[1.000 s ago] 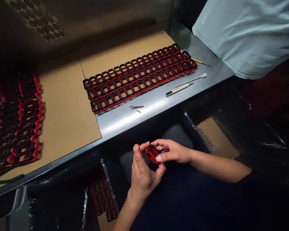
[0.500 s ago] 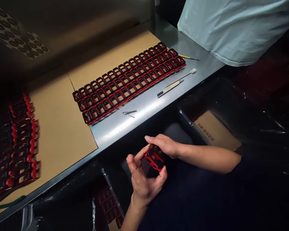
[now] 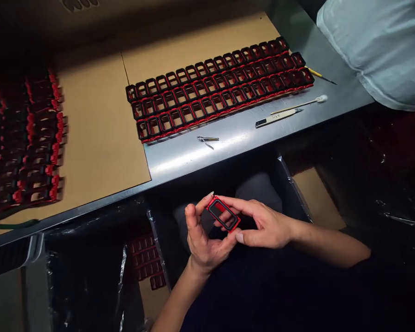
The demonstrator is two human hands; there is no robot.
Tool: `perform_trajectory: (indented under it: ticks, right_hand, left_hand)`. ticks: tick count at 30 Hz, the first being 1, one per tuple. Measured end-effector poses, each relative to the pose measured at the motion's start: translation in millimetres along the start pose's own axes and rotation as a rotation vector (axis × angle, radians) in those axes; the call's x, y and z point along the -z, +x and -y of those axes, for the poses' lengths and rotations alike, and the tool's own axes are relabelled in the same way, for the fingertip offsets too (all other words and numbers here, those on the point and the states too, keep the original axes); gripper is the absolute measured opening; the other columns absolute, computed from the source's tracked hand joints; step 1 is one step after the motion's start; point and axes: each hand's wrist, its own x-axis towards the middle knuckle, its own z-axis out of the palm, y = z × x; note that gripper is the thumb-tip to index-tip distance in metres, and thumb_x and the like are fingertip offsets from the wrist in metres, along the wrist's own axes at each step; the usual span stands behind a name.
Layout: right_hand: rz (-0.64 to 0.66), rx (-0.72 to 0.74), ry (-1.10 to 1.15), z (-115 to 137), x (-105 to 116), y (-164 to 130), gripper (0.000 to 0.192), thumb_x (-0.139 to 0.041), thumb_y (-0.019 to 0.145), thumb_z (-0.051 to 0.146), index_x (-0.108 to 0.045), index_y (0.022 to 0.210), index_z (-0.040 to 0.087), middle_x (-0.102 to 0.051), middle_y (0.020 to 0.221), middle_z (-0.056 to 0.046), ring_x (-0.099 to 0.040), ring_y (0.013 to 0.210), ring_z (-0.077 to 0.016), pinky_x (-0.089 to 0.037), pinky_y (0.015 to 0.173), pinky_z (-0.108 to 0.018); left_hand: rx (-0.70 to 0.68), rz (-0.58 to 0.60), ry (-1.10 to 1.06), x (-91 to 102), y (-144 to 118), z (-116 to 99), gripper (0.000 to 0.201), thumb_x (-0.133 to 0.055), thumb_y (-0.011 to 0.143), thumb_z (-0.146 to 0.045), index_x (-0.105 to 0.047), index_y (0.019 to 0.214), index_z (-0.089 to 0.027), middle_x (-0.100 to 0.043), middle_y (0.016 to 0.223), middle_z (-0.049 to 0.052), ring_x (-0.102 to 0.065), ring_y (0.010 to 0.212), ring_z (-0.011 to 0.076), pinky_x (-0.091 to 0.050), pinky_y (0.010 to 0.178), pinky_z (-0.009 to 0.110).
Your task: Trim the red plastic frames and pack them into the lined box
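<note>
Between both hands, in front of my body and below the bench edge, is a small red and black rectangular frame (image 3: 210, 208) with an open middle. My left hand (image 3: 207, 240) pinches it at its ends between thumb and fingers. On its right side my right hand (image 3: 263, 223) grips it too, thumb at the lower corner and some fingers behind, seen through the opening. Rows of like red and black frames (image 3: 207, 105) stand close together on brown cardboard (image 3: 100, 138) at the bench.
On the metal bench (image 3: 180, 159) lie small metal nippers (image 3: 207, 139), a craft knife (image 3: 276, 118), a cotton swab (image 3: 299, 105) and a yellow-handled tool (image 3: 314, 73). More frames (image 3: 38, 152) stand at the left. Plastic-lined boxes (image 3: 152, 249) sit below. A pale sleeve (image 3: 376, 50) is at the upper right.
The held frame has been turned so its opening faces me. My right hand has shifted its grip, its thumb now at the lower corner. The view has moved, so the bench appears higher.
</note>
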Motion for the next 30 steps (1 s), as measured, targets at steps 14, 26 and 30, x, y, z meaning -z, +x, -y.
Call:
perform_trajectory:
  ticks: [14, 26, 30]
  right_hand:
    - [-0.128, -0.200, 0.083, -18, 3, 1, 0.052, -0.071, 0.079, 0.037, -0.061, 0.125, 0.015, -0.067, 0.112, -0.009, -0.064, 0.098, -0.0221, -0.053, 0.080, -0.032]
    - [-0.112, -0.228, 0.417, -27, 14, -12, 0.051, -0.062, 0.083, 0.037, -0.060, 0.126, 0.009, -0.065, 0.087, -0.004, -0.060, 0.076, -0.0147, -0.048, 0.073, -0.030]
    - [-0.166, -0.246, 0.292, -24, 13, -13, 0.048, -0.065, 0.082, 0.031, -0.062, 0.125, 0.012, -0.067, 0.092, -0.005, -0.063, 0.080, -0.0152, -0.050, 0.075, -0.030]
  left_hand:
    - [-0.088, 0.056, 0.204, -4.6, 2, 6, 0.111, -0.082, 0.074, -0.034, -0.010, 0.158, -0.018, -0.063, 0.124, 0.019, -0.068, 0.110, 0.0299, -0.060, 0.086, 0.048]
    - [-0.103, 0.145, 0.226, -18.4, 9, -1, 0.108, -0.079, 0.077, -0.034, -0.011, 0.157, -0.013, -0.066, 0.125, 0.024, -0.068, 0.112, 0.0304, -0.058, 0.089, 0.047]
    - [-0.083, 0.145, 0.175, -18.4, 7, 1, 0.105, -0.078, 0.079, -0.036, -0.012, 0.157, -0.016, -0.064, 0.127, 0.023, -0.067, 0.114, 0.0300, -0.059, 0.088, 0.046]
